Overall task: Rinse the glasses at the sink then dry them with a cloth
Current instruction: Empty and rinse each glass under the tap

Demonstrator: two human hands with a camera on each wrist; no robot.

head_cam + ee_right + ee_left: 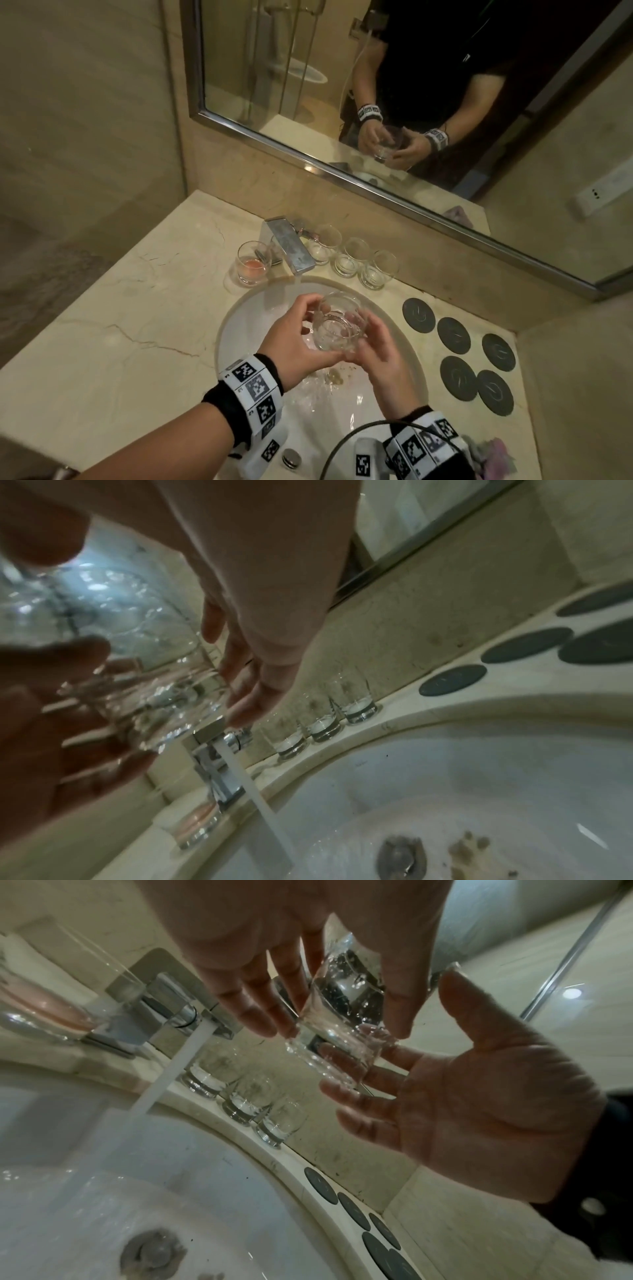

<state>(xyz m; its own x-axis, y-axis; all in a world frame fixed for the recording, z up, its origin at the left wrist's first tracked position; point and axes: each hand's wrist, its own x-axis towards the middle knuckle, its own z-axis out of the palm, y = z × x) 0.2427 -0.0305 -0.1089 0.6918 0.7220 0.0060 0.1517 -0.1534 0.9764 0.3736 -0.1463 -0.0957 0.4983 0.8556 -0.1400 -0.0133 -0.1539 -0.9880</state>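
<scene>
A clear wet glass is held tilted over the white sink, a little in front of the running stream from the chrome tap. My left hand grips its side, fingers on one flank and thumb on the other. My right hand lies with straight fingers against the glass base, thumb held apart. Three clear glasses stand in a row behind the sink, right of the tap. Another glass with pink residue stands left of the tap. A purple cloth shows at the bottom right.
Several dark round coasters lie on the marble counter right of the sink. Brown residue sits beside the drain. A framed mirror runs along the back wall. The counter stretches left of the sink.
</scene>
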